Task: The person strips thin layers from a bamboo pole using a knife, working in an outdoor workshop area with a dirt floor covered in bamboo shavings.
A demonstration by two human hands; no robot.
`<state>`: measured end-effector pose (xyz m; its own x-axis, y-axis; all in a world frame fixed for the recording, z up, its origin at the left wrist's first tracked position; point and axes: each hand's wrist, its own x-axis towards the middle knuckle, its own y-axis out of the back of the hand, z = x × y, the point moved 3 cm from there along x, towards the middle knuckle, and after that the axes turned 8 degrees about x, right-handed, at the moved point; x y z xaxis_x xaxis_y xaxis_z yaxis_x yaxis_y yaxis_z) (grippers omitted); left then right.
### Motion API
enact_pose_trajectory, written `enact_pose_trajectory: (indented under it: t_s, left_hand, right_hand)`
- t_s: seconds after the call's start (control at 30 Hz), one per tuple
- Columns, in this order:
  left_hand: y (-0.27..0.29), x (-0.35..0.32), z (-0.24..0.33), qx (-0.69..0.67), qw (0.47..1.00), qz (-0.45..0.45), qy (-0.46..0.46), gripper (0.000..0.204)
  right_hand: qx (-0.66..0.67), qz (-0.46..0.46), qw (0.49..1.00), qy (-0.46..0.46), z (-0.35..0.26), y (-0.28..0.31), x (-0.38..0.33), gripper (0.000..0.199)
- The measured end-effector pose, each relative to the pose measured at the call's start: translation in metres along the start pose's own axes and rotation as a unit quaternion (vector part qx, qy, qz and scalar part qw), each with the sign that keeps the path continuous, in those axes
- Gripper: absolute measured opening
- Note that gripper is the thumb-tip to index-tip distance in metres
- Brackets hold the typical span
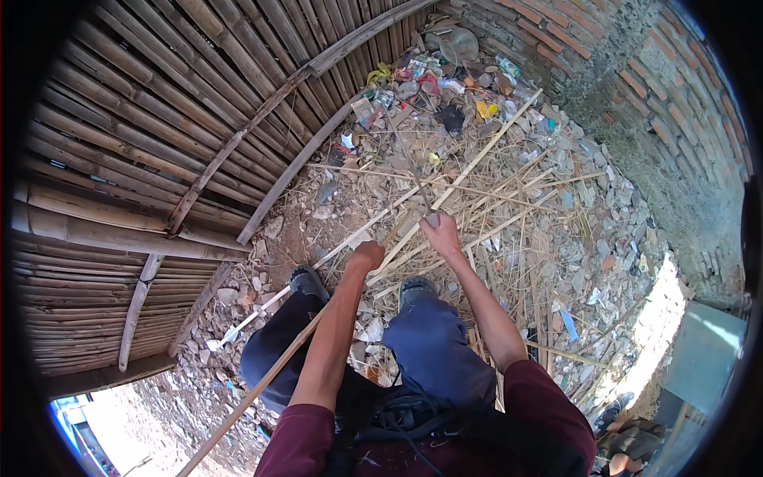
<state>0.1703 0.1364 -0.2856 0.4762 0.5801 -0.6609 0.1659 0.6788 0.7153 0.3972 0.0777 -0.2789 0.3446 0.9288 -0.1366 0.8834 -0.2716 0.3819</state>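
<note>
My left hand (367, 254) is closed around a long bamboo strip (280, 364). The strip slants down past my left forearm to the lower left, and its upper end sticks out a little beyond my fist. Slightly higher and to the right, my right hand (441, 234) grips a long, thin, dark blade-like tool (415, 168). Its narrow length points away from me over the littered ground; whether it is a machete I cannot tell. The two hands are apart. Between and beyond them lie several pale split bamboo strips (479, 163).
A bamboo slat wall (214, 103) rises at the left, and a worn brick wall (636, 95) curves along the right. Rubble and plastic litter (445, 71) cover the far ground. A grey-green panel (703, 354) stands at the right. Part of another person (628, 445) shows at the lower right.
</note>
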Motion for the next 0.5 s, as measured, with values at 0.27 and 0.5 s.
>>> enact_pose_trajectory:
  t_s: [0.27,0.5]
  left_hand:
    - [0.002,0.029,0.028,0.040,0.998,0.010,-0.037,0.045]
    - [-0.002,0.012,0.000,-0.071,0.993,-0.020,0.093,0.052]
  right_hand:
    - [-0.115,-0.116,0.971,-0.175,0.189,-0.029,-0.031,0.036]
    - [0.015,-0.183,0.940,-0.286,0.125,-0.042,-0.043,0.035]
